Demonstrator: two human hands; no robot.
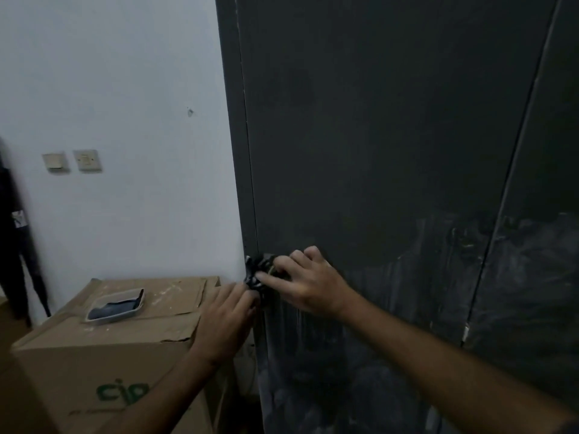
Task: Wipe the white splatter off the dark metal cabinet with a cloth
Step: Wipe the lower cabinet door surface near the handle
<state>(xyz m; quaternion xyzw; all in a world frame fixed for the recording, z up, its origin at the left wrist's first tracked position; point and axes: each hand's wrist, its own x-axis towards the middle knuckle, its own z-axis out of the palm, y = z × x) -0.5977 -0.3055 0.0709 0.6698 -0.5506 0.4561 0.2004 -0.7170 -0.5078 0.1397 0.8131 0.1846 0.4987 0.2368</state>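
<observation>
The dark metal cabinet point(376, 136) fills the right of the head view. Pale smeared streaks of white splatter point(438, 261) cover its lower half. A small dark, white-stained cloth point(255, 270) is bunched at the cabinet's left front edge. My right hand point(307, 283) grips the cloth from the right with its fingers curled on it. My left hand point(228, 317) holds the cloth's lower part from below left, with its fingertips hidden behind the fabric.
A cardboard box point(103, 355) stands to the left of the cabinet, with a white tray point(120, 314) holding something dark on top. A white wall point(125, 89) with two switches point(72, 161) lies behind. A dark umbrella point(18, 245) leans at the far left.
</observation>
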